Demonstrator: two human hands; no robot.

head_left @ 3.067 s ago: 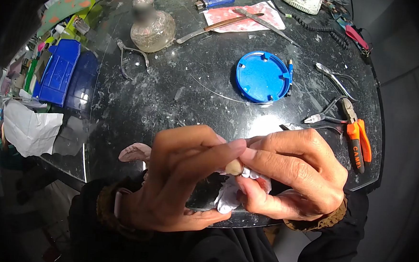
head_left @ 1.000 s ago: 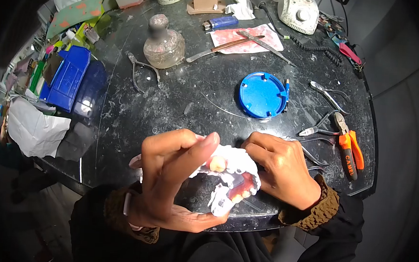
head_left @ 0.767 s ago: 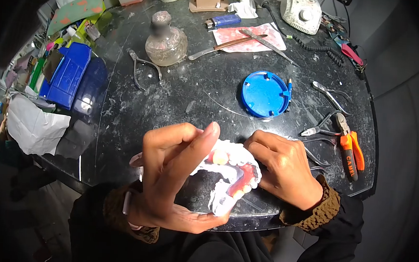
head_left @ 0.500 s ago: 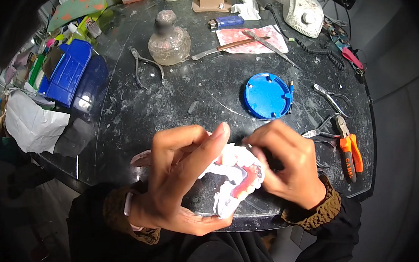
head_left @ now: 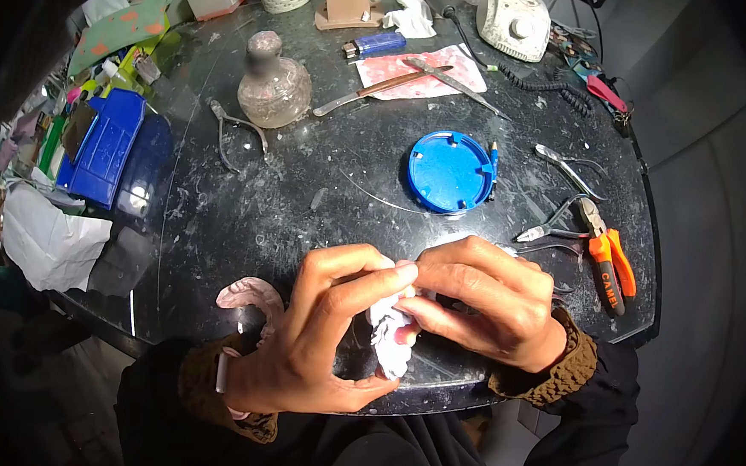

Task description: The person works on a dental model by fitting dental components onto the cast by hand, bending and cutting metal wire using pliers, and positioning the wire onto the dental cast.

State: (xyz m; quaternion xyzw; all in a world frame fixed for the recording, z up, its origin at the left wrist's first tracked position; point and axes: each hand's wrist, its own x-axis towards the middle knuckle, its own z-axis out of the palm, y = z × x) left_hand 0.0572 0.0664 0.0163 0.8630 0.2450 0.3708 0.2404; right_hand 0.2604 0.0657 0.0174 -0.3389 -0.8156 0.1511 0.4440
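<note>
Held over the table's front edge is a white plaster dental cast (head_left: 390,341) with a patch of reddish wax on it. My left hand (head_left: 311,336) grips it between the fingers above and the thumb below. My right hand (head_left: 497,305) is closed at the cast's upper part, its fingertips meeting my left fingertips there; they hide most of the cast and whatever small thing may be between them. A pink horseshoe-shaped piece (head_left: 250,293) lies on the table beside my left wrist.
Beyond my hands lie a round blue lid (head_left: 450,174), orange-handled cutters (head_left: 610,269) and several pliers. Wax knives rest on a pink wax sheet (head_left: 421,72), near a glass burner (head_left: 274,90). A blue box (head_left: 105,148) and crumpled paper (head_left: 52,235) stand at left.
The cast has turned, now showing narrow and edge-on. Both hands have come together at its top, uncovering more of the pink piece. The whole view has shifted slightly.
</note>
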